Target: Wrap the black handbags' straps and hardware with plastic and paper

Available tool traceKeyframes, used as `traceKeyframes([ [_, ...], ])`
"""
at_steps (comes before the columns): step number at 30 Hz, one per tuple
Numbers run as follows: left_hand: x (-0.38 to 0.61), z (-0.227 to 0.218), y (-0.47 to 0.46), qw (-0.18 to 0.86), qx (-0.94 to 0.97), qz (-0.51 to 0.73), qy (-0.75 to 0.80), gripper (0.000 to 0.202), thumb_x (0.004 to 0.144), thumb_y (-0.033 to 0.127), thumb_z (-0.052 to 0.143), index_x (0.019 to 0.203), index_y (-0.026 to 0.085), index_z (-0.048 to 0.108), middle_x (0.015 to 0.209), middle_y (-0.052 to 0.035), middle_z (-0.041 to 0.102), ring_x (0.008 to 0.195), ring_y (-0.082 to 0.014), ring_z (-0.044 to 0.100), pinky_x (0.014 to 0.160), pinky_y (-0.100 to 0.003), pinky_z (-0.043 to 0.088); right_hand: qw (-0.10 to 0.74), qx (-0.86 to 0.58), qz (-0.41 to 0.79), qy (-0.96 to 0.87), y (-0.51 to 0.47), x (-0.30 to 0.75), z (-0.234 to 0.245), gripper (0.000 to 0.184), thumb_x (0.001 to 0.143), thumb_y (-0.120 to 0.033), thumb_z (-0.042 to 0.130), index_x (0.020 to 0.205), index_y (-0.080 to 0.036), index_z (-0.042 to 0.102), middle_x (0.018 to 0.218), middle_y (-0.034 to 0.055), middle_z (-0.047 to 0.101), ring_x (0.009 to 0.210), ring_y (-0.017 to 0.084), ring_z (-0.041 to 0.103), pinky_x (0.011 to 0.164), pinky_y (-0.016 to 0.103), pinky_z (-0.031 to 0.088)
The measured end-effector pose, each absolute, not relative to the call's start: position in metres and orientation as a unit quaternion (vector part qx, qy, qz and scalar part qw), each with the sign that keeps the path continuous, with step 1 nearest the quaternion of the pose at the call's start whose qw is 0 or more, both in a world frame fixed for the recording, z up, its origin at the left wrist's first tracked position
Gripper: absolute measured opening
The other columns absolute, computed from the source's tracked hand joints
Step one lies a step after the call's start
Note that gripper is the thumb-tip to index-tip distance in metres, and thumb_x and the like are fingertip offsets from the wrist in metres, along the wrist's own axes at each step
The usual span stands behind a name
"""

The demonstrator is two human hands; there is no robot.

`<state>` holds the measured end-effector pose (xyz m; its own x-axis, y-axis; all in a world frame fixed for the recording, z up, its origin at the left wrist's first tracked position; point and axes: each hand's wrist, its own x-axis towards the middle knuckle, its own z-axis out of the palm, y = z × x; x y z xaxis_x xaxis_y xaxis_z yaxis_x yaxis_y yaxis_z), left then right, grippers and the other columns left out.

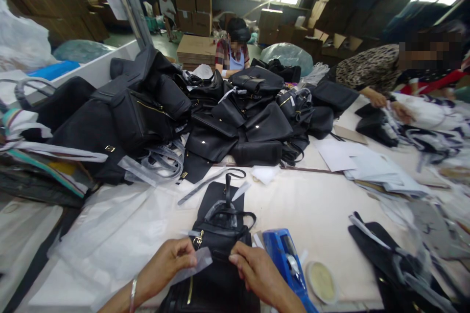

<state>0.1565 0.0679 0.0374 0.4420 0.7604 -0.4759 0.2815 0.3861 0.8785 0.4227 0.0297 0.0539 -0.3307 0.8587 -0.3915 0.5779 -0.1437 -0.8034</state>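
Note:
A black leather backpack [216, 286] with gold zips lies on the pale table in front of me, its flap [216, 198] folded back away from me. Wrapped straps and a handle loop rest over its upper part. My left hand [175, 258] is closed in a pinch on a small translucent plastic sheet [202, 260], held above the bag beside a gold zip pull [199, 238]. Over the bag's right side, my right hand [253, 266] has thumb and fingers pressed together; what is between them, if anything, cannot be made out.
Right of the bag stand a blue tape dispenser [284, 257] and a round tub [321, 281]. Black bags [257, 127] are heaped across the table. White papers [370, 164] and another black bag [389, 254] lie rightward. Two people [370, 66] [231, 54] work across the table.

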Motion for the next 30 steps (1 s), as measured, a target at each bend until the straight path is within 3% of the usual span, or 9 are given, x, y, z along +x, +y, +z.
traceKeyframes([
  [18, 0.155, 0.037, 0.068, 0.674, 0.548, 0.153, 0.471, 0.022, 0.073, 0.035, 0.068, 0.068, 0.014, 0.062, 0.065, 0.0025, 0.056, 0.064, -0.0142, 0.047, 0.061, -0.023, 0.033, 0.115, -0.551, 0.501, -0.657, 0.033, 0.422, 0.055, 0.023, 0.094, -0.036, 0.042, 0.082, -0.022, 0.056, 0.064, -0.0058, 0.060, 0.051, 0.007, 0.055, 0.050, 0.016, 0.034],
  [24, 0.160, 0.036, 0.068, 0.683, 0.542, 0.147, 0.467, 0.026, 0.073, 0.039, 0.068, 0.069, 0.015, 0.062, 0.064, 0.0032, 0.055, 0.064, -0.0138, 0.046, 0.060, -0.023, 0.032, 0.088, -0.518, 0.568, -0.634, 0.033, 0.425, 0.053, 0.023, 0.093, -0.037, 0.043, 0.084, -0.022, 0.057, 0.063, -0.0061, 0.061, 0.045, 0.007, 0.054, 0.046, 0.015, 0.035],
  [30, 0.177, 0.035, 0.063, 0.671, 0.550, 0.113, 0.484, 0.023, 0.074, 0.038, 0.065, 0.072, 0.015, 0.062, 0.062, 0.0039, 0.054, 0.062, -0.0136, 0.045, 0.057, -0.023, 0.029, 0.060, -0.495, 0.512, -0.700, 0.048, 0.403, 0.060, 0.018, 0.090, -0.033, 0.050, 0.083, -0.023, 0.063, 0.059, -0.0042, 0.063, 0.052, 0.011, 0.058, 0.055, 0.019, 0.036],
])
